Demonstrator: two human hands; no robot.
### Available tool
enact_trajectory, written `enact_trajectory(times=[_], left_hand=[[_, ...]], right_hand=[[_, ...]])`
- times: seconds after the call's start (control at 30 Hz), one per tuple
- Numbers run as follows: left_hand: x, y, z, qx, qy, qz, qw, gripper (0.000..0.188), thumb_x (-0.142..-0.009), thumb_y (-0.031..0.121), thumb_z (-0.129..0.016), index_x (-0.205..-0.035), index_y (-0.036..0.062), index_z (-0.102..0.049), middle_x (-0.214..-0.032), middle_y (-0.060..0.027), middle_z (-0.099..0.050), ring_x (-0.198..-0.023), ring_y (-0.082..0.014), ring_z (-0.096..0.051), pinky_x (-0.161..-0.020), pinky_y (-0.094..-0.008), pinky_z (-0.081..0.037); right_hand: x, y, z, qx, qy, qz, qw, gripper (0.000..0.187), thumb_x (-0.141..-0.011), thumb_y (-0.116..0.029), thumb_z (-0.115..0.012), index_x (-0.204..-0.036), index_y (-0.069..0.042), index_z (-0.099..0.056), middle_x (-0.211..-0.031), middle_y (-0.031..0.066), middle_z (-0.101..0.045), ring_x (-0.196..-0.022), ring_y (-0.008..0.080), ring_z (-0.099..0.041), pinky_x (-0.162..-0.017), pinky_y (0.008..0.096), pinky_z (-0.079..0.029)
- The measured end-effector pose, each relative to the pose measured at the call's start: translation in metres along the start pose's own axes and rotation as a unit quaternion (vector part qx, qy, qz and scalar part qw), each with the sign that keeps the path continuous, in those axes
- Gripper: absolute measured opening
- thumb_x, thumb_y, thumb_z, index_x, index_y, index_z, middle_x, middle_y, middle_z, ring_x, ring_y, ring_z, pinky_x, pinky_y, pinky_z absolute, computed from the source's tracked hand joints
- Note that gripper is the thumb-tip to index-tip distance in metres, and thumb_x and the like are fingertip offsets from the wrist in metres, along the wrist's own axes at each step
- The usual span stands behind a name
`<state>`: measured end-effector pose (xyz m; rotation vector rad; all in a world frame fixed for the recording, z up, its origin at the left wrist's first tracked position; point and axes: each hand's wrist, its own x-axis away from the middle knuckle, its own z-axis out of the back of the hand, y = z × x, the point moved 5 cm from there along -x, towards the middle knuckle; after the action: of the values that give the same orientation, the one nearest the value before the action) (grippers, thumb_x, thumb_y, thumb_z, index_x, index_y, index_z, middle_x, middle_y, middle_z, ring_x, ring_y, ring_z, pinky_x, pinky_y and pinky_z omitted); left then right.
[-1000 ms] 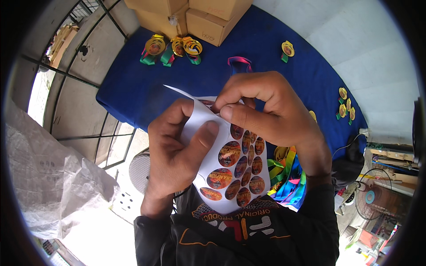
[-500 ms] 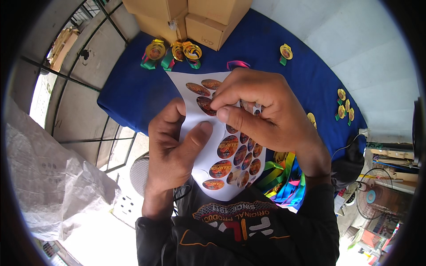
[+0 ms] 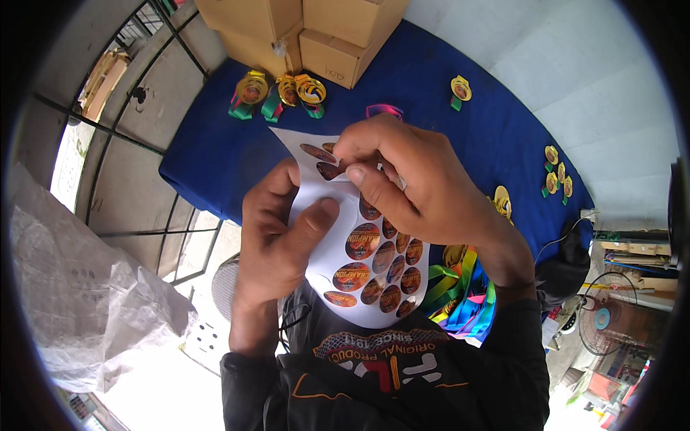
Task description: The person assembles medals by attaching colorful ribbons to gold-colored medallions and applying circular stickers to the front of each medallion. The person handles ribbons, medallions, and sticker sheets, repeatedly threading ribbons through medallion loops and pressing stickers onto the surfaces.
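Note:
My left hand (image 3: 277, 237) grips the left edge of a curved white sticker sheet (image 3: 327, 237), thumb on its face and fingers behind. Round stickers in dark red and orange (image 3: 362, 241) cover much of the sheet, large ones beside several small ones. A bare round patch lies next to my left thumb. Toward the sheet's far end, my right hand (image 3: 410, 179) is closed in a pinch on the edge of a dark round sticker (image 3: 329, 171). My fingers hide part of it, so how far it is off the backing cannot be seen.
Gold medals with green ribbons (image 3: 251, 87) lie on the blue-covered table (image 3: 431, 57) before cardboard boxes (image 3: 334, 54). More gold medals (image 3: 553, 172) are along the right side. Colourful ribbons (image 3: 463, 302) pile up below my right forearm. A fan (image 3: 607, 316) stands at right.
My right hand's fingertips have shifted slightly up and left at the pinched sticker. The sheet's far end has tilted, while my left hand keeps nearly the same hold.

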<state>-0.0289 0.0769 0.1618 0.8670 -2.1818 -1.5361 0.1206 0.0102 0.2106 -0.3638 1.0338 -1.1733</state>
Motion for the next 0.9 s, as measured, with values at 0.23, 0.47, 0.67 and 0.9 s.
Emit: enact_trajectory(times=[0.23, 0.47, 0.67, 0.9], left_hand=[[-0.033, 0.013, 0.008, -0.089, -0.122, 0.021, 0.988, 0.028, -0.094, -0.004, -0.060, -0.122, -0.0032, -0.060, -0.107, -0.0069, -0.070, -0.098, -0.0097, -0.063, -0.090, -0.0265, -0.049], [-0.076, 0.015, 0.044, -0.326, -0.182, 0.064, 0.926, 0.051, -0.084, -0.004, -0.056, -0.135, -0.0052, -0.055, -0.121, -0.0118, -0.068, -0.114, -0.0185, -0.063, -0.103, -0.0320, -0.046], [-0.117, -0.024, 0.102, -0.603, -0.196, 0.174, 0.754, 0.065, -0.074, -0.001, -0.052, -0.140, -0.0037, -0.053, -0.121, -0.0245, -0.067, -0.116, -0.0311, -0.065, -0.107, -0.0366, -0.045], [-0.126, -0.039, 0.073, -0.840, -0.085, -0.094, 0.528, 0.043, -0.078, 0.005, -0.066, -0.122, 0.0028, -0.065, -0.126, -0.0195, -0.064, -0.126, -0.0351, -0.059, -0.107, -0.0464, -0.045]], right_hand=[[-0.006, -0.007, 0.006, 0.154, -0.013, 0.185, 0.971, 0.022, -0.077, 0.005, -0.071, -0.097, -0.002, -0.068, -0.095, 0.0115, -0.064, -0.078, 0.0255, -0.067, -0.065, 0.0343, -0.054], [-0.002, -0.011, 0.066, 0.173, 0.065, 0.141, 0.973, 0.022, -0.086, 0.011, -0.058, -0.100, 0.001, -0.072, -0.092, 0.0121, -0.065, -0.074, 0.0149, -0.060, -0.060, 0.0266, -0.045], [0.048, 0.009, 0.090, 0.021, 0.102, 0.006, 0.995, 0.023, -0.085, 0.005, -0.052, -0.097, 0.003, -0.071, -0.106, 0.0133, -0.064, -0.081, 0.0130, -0.057, -0.071, 0.0268, -0.043], [0.128, 0.058, 0.052, -0.169, 0.121, -0.187, 0.960, 0.030, -0.077, 0.006, -0.053, -0.100, -0.002, -0.069, -0.112, 0.0106, -0.063, -0.089, 0.0139, -0.061, -0.073, 0.0269, -0.047]])
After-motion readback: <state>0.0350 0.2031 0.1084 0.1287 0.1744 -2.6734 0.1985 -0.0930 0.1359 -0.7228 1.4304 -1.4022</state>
